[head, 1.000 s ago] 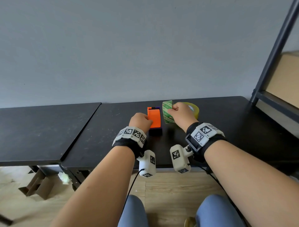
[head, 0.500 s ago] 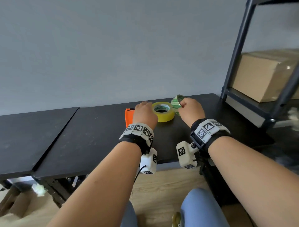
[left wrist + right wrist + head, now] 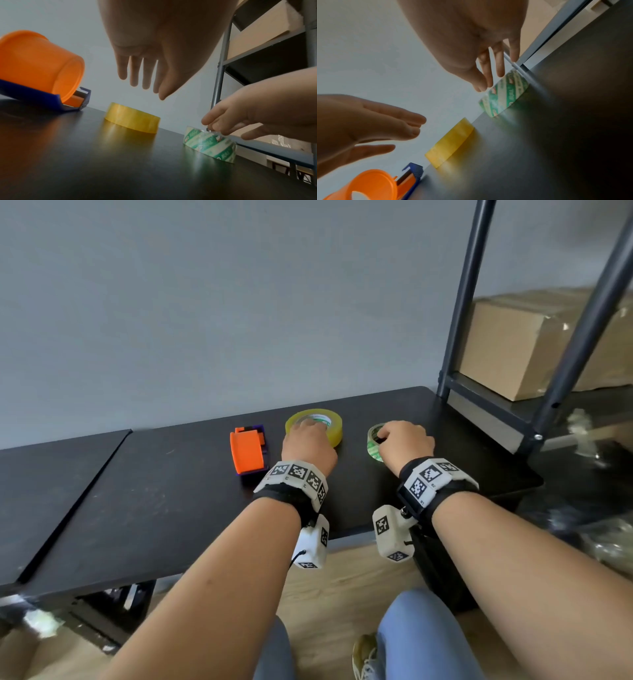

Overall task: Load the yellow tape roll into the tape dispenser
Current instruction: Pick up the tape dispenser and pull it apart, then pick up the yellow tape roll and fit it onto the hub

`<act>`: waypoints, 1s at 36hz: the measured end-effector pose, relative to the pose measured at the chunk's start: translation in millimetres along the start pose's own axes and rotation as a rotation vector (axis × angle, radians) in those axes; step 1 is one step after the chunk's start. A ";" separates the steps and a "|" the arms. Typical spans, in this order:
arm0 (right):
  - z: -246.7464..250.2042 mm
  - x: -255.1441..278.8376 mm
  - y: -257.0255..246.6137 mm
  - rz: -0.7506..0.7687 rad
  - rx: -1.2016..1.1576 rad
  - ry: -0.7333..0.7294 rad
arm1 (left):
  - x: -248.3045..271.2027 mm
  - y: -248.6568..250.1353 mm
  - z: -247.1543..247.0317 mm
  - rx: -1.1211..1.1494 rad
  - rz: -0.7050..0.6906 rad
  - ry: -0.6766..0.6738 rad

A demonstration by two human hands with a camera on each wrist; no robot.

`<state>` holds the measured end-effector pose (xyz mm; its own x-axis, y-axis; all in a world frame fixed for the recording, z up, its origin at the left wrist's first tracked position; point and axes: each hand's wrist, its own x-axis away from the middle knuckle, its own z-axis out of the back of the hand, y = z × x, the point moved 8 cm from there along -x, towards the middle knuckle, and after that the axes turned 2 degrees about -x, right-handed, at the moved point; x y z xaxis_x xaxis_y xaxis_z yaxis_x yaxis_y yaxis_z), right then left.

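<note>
The yellow tape roll (image 3: 323, 419) (image 3: 132, 119) (image 3: 450, 143) lies flat on the black table (image 3: 171, 508). My left hand (image 3: 308, 445) (image 3: 142, 83) hovers just above it with straight fingers and holds nothing. The orange and blue tape dispenser (image 3: 248, 451) (image 3: 39, 74) (image 3: 373, 185) lies to the left of that hand, untouched. A green patterned tape roll (image 3: 375, 448) (image 3: 209, 144) (image 3: 505, 94) rests flat on the table to the right. My right hand (image 3: 404, 441) (image 3: 489, 75) is over it, its loosely extended fingertips touching the roll's top edge.
A dark metal shelf rack (image 3: 462, 302) stands at the table's right end, with a cardboard box (image 3: 513, 347) on its shelf. A second black table (image 3: 51, 467) adjoins on the left. The table's front edge runs just under my wrists.
My right hand carried the green roll to the right and laid it flat on the table. My left hand left the dispenser and moved over the yellow roll. The head view swung right.
</note>
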<state>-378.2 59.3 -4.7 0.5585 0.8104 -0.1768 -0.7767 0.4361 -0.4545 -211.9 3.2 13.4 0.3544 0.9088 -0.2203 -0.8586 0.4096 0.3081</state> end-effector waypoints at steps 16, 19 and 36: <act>-26.8 15.0 -100.2 0.212 -0.323 -0.111 | -0.6 -90.6 50.1 -0.213 0.196 0.128; -36.3 20.8 -121.3 0.257 -0.354 -0.140 | 0.7 -108.8 48.9 -0.191 0.240 0.113; -88.3 41.8 -175.4 0.361 -0.287 -0.334 | 14.2 -160.1 56.8 0.190 0.443 0.171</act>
<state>-193.0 -17.8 -9.5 0.1142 0.9884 -0.1006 -0.7648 0.0228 -0.6439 -48.4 -44.9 13.5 -0.1079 0.9788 -0.1741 -0.8249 0.0096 0.5653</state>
